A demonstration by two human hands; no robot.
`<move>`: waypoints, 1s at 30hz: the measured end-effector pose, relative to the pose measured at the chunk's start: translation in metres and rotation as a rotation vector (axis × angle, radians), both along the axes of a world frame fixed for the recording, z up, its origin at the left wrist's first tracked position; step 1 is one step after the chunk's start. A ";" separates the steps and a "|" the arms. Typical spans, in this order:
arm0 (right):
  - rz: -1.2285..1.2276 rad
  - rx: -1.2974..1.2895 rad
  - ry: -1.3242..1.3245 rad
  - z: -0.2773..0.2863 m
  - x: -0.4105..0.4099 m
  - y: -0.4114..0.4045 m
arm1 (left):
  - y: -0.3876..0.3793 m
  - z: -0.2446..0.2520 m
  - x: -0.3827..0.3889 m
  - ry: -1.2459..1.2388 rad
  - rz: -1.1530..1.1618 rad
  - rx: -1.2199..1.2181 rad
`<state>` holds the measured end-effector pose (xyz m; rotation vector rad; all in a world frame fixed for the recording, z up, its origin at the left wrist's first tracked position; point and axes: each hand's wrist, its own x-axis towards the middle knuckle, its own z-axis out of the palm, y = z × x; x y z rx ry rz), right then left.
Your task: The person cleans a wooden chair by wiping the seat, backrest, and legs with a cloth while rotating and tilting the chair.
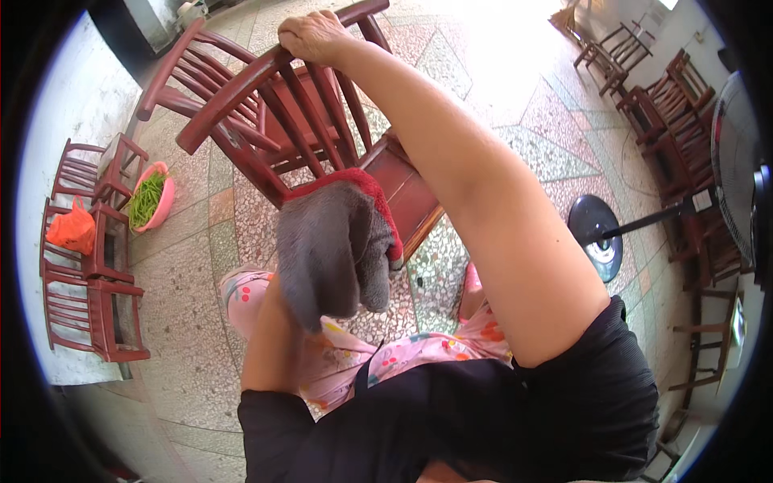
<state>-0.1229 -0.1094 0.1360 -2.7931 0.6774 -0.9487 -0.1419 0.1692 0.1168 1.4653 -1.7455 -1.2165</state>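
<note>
My right hand (317, 37) is closed over the top rail of a red-brown wooden chair (235, 90). Its slatted back leans towards the upper left, and part of its seat (401, 187) shows beside my right arm. A grey cloth with a red border (332, 241) hangs over my left hand, hiding the hand and its fingers; only my left forearm (266, 350) shows below. The cloth lies against the chair at the lower end of the back slats, by the seat. Directly behind this chair stands a second red wooden chair (296, 115).
More wooden chairs (115, 308) line the left wall, one with an orange plastic bag (72, 226). Near them, a pink basin (163, 202) holds green vegetables (145, 199). On the right stand a pedestal fan (595, 238) and several chairs (658, 115). A broom (564, 21) is at the upper right.
</note>
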 end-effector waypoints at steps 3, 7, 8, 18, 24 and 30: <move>0.118 -0.122 -0.069 -0.021 -0.012 -0.008 | -0.037 -0.048 0.013 0.832 -0.087 0.100; 0.226 0.258 0.144 -0.089 -0.082 0.014 | -0.043 -0.051 0.023 0.593 0.283 -0.030; 0.130 0.234 0.060 -0.117 -0.106 0.023 | -0.048 -0.039 0.022 -0.138 0.187 -0.189; 0.365 0.979 -0.231 -0.291 -0.214 0.076 | -0.079 -0.080 -0.083 -0.563 -0.330 -0.662; 0.362 1.174 -0.163 -0.304 -0.225 0.085 | -0.119 -0.048 0.005 -0.122 0.319 -1.198; 0.267 1.754 -0.725 -0.168 -0.261 0.048 | -0.088 -0.083 0.170 0.202 1.293 -1.170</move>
